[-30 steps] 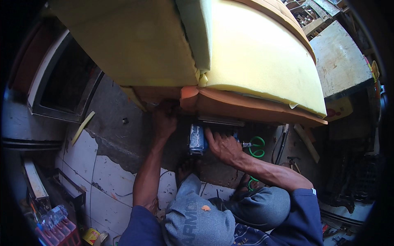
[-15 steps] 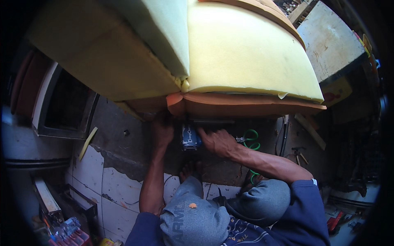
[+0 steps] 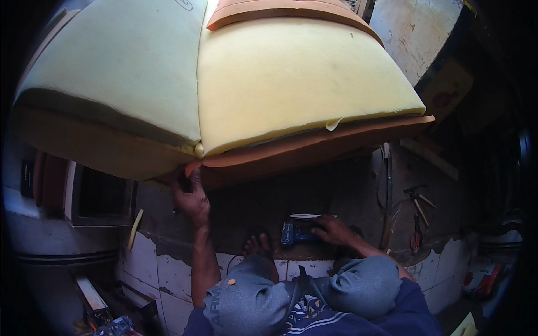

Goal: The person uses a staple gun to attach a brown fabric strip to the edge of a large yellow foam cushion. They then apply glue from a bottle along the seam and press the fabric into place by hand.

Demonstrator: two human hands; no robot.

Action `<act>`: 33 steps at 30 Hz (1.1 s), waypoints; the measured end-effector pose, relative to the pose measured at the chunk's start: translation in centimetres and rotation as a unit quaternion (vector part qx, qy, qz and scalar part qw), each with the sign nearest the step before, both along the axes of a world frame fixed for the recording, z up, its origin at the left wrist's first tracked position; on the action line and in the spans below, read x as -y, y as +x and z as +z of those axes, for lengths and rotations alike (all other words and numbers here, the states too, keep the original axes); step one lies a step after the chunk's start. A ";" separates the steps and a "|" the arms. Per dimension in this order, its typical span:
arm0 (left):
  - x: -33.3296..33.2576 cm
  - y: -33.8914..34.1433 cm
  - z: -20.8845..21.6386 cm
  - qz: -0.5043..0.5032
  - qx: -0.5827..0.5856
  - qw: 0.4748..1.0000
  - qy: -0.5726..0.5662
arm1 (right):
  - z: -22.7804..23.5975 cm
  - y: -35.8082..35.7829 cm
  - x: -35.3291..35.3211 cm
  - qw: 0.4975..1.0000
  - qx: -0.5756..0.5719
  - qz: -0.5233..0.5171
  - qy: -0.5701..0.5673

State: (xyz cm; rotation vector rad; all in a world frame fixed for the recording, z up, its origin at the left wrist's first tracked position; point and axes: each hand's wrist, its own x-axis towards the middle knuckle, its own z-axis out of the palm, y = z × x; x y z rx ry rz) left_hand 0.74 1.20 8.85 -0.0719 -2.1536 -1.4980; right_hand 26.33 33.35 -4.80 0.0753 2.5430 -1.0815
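A large foam-covered furniture piece takes up the upper view, with a yellow foam panel (image 3: 302,78) beside a pale grey-green foam panel (image 3: 129,67). Along its lower edge runs orange foam (image 3: 291,148). My left hand (image 3: 192,203) is closed on the near corner of this orange foam, thumb in front and fingertips partly hidden. Down by my feet, my right hand (image 3: 334,231) is closed round the handle of a blue staple gun (image 3: 292,234), which lies sideways just above or on the floor; I cannot tell which.
Pliers and other hand tools (image 3: 417,204) lie on the dark floor at the right. A yellow foam strip (image 3: 135,229) rests at the left, near a dark framed box (image 3: 103,193). Broken white tiles (image 3: 174,271) border the floor. A worn pale board (image 3: 414,36) stands at the upper right.
My right hand has brought the staple gun from under the furniture edge down and rightward. My left hand has shifted left to the orange foam corner. The furniture appears turned, showing more grey-green foam.
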 end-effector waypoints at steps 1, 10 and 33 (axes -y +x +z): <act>0.1 0.1 0.2 -0.012 0.003 1.000 -0.009 | -0.4 1.0 -2.0 0.990 -0.079 -0.108 0.034; 0.1 0.8 0.9 -0.007 0.039 0.999 0.014 | -10.5 13.4 -20.4 0.841 0.034 -0.448 0.300; 0.1 1.9 1.3 0.008 0.106 0.993 0.056 | 13.8 -13.6 4.5 0.956 -0.254 0.144 0.011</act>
